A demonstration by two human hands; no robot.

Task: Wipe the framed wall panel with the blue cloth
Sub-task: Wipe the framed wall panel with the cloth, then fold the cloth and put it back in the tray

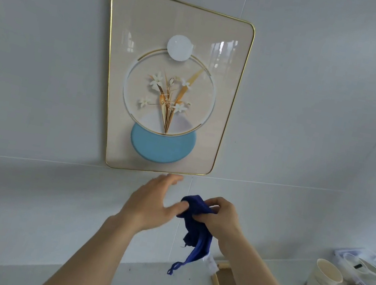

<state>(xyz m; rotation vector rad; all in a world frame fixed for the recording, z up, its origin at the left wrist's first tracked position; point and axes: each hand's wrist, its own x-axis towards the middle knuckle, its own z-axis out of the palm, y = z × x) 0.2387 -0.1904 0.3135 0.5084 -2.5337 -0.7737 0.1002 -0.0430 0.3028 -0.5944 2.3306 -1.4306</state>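
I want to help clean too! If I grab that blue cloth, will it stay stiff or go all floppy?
Probably floppy: the blue cloth is bunched in the right hand and its loose end droops down in a limp strip. It looks light, since a few fingers hold it up. It likely won't slip easily, because it seems soft and fuzzy rather than shiny.

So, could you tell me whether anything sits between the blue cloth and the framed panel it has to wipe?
Nothing visible blocks it. The blue cloth is bunched in the right hand just below the framed panel. The open left hand reaches toward the frame's bottom edge beside the cloth, not across its path.
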